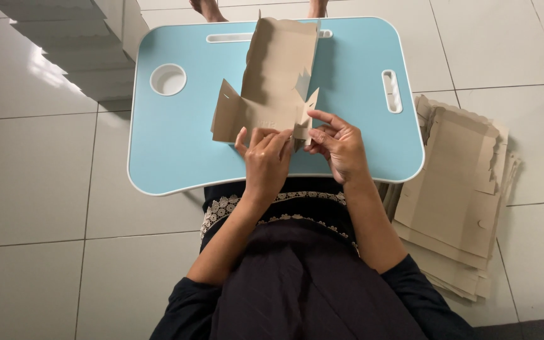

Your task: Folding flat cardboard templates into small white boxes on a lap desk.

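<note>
A flat brown cardboard box blank with scalloped edges and side flaps lies on a light blue lap table. My left hand presses on the near edge of the blank, fingers curled over it. My right hand pinches the blank's right-hand flap, which stands folded upward near the table's front edge. The left flap is partly raised.
A stack of flat brown cardboard blanks lies on the white tile floor at my right. Folded pale boxes are stacked at the upper left. The table has a round cup recess and a side slot. Bare feet show beyond the table.
</note>
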